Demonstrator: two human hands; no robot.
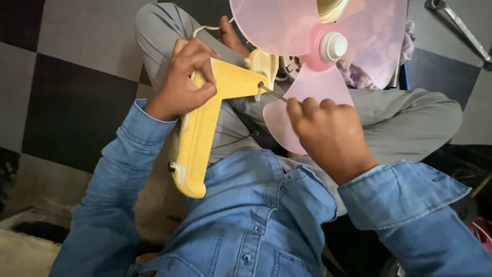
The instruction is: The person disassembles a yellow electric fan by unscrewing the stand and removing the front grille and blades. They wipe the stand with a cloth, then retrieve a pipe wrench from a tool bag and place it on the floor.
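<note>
The right hand (pixel 330 136) is closed around a screwdriver (pixel 274 93), its tip set against the upper end of the yellow bracket (pixel 205 128), so the shaft lines up with a fastener there. The left hand (pixel 182 82) is clamped on the bracket's bend, steadying it over the lap against the tool's push. The pink fan blade (pixel 312 51) stands beyond. A wrench (pixel 458 28) lies at the floor's top right corner.

A yellow fan stand bracket (pixel 205 128) lies slanted across the lap, its upper arm meeting a cream motor housing (pixel 262 64). A thin screwdriver (pixel 274 94) has its tip at the joint. Translucent pink fan blades (pixel 307 41) sit just beyond.
</note>
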